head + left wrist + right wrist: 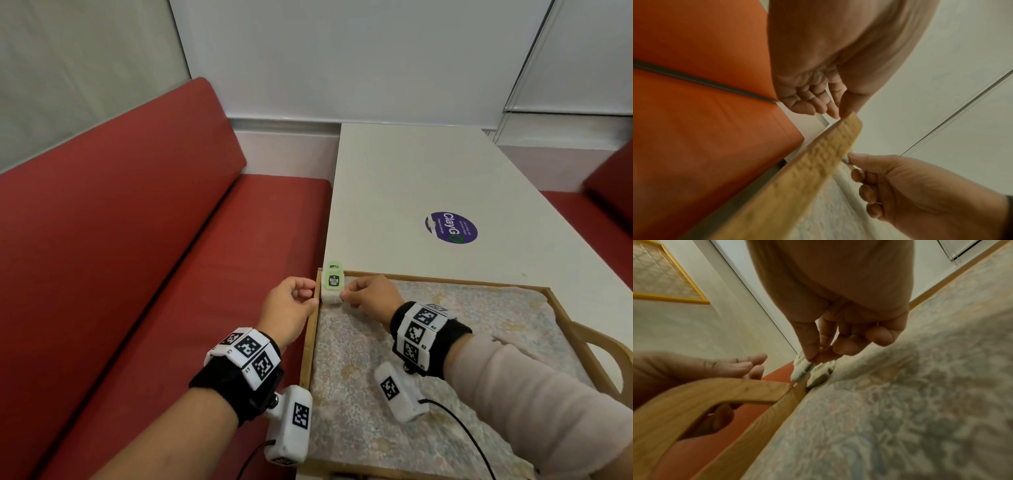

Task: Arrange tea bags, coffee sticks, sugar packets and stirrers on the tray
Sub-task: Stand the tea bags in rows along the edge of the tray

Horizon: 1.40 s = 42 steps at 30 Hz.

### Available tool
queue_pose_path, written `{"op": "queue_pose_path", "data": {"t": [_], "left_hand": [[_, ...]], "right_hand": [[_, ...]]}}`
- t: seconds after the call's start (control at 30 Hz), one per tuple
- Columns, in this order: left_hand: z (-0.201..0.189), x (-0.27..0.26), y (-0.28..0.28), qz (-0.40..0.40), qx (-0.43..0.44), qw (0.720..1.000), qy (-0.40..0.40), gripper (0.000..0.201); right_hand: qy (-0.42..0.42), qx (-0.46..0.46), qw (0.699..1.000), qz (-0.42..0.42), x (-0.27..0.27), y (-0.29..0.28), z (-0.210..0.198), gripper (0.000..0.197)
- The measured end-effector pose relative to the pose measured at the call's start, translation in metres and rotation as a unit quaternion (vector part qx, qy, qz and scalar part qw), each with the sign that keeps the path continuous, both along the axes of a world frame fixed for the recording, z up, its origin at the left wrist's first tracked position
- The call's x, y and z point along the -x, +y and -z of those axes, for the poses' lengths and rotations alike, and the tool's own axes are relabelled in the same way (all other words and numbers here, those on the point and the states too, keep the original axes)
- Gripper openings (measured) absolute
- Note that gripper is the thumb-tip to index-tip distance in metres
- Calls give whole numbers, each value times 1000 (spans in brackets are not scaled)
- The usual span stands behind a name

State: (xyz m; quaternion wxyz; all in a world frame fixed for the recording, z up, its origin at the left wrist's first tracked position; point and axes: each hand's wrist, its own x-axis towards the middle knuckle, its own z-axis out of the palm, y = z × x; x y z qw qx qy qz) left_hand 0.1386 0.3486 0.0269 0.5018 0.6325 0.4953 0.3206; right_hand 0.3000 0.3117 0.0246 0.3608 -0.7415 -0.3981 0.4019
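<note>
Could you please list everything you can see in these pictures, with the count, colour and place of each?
tea bags: a small stack, exact count unclear, pale green and white, far left corner of the tray
tray: one, light wood with handles, near end of the table
cloth liner: one, pale floral, covering the tray floor
table: one, white, right of the bench
sticker: one, round, purple, on the table top
bench: one, red cushioned, left of the table
wrist bands: two, black with black-and-white marker blocks, one per wrist
left hand: fingers curled, just outside the tray's left rim
right hand: pinching the tea bags
</note>
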Motion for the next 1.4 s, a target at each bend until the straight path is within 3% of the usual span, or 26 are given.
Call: {"op": "queue_pose_path", "data": {"t": [0.13,0.43,0.57,0.7,0.8,0.93,1.4], "left_hand": [[2,1,0,4,-3,1000,7,23],[2,4,0,17,-4,1000,11,21],[2,4,0,17,-6,1000,13,19],[3,5,0,17,-7,1000,14,19],[4,4,0,17,-4,1000,15,19],[5,4,0,14,-2,1000,15,18],[-16,20,-28,-9,-39,999,23,11]], "right_hand": [[-5,25,1000,11,5,4,4,17],[-101,79,992,-6,11,14,7,14],[-125,88,988,-21,10,14,4,25],[-158,59,986,-6,13,9,1,14],[-140,32,989,-25,16,2,-2,17],[-170,75,977,-105,20,-3,0,18],[-139,40,982,-121,30,-30,-24,11]]}}
